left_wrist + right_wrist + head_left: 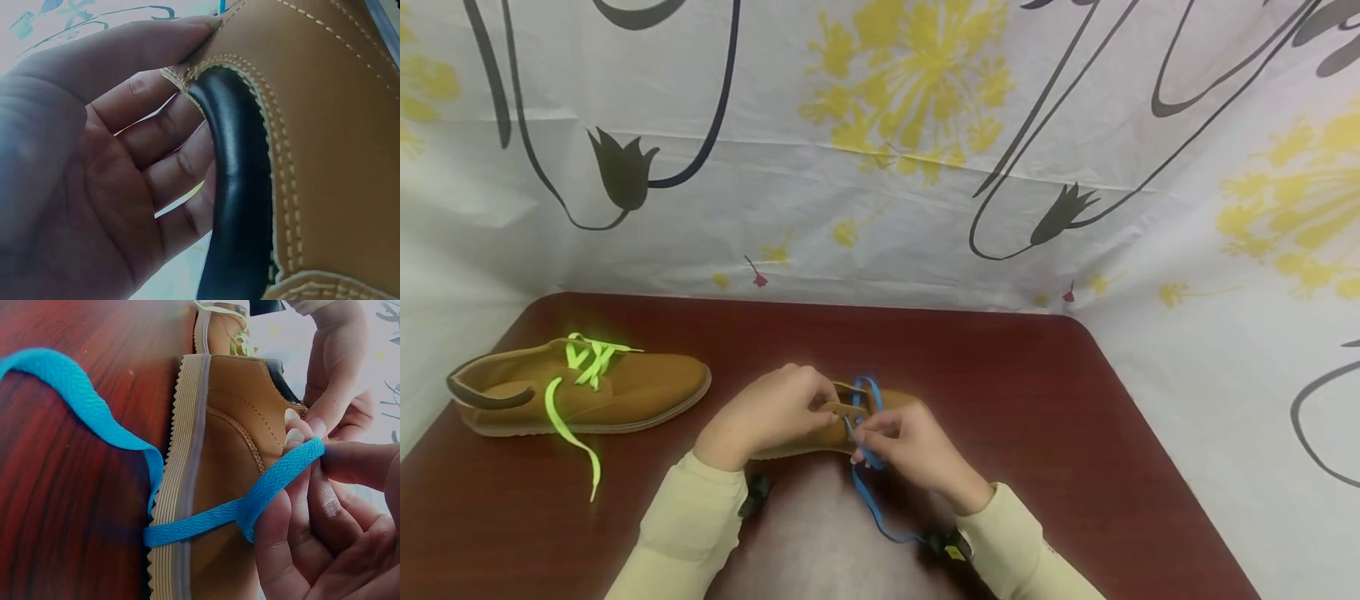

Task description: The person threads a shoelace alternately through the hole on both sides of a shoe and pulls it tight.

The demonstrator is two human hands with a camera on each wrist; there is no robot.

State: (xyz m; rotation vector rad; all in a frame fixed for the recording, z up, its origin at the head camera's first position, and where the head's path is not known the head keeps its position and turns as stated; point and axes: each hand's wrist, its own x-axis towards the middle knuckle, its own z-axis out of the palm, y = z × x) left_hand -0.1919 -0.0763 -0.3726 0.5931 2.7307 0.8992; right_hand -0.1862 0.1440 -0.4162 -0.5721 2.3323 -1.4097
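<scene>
**Blue lace: mid-threading on the near shoe**

Blue lace [867, 442] is on the near shoe [820, 433], which lies on the red table [1075, 433] just in front of the person. One run crosses the shoe's side and sole edge, the rest trails off the shoe toward the person over the table.

Right hand [910, 450]: thumb and fingertips pinch the lace right at the shoe's eyelet flap. In the right wrist view the lace [250, 506] is pulled taut from the sole edge up into the fingers [300, 434].

Left hand [775, 412]: curls over the shoe's heel side and grips it. In the left wrist view the fingers [169, 162] wrap behind the black collar [234, 187], with the thumb on the tan upper.

Second shoe [580, 387] sits well to the left of the near shoe, with a neon green lace [576, 392] already in its eyelets and one end hanging onto the table.

Step, as I read it: lacing, feeding the lace end at an eyelet. Can't see the tip or whether it has gone through.

Next move likely needs:
- left hand holding the flap steady
- the tip lined up with the hole
- the lace kept flat and untwisted
- slack pulled from the trailing run
</scene>
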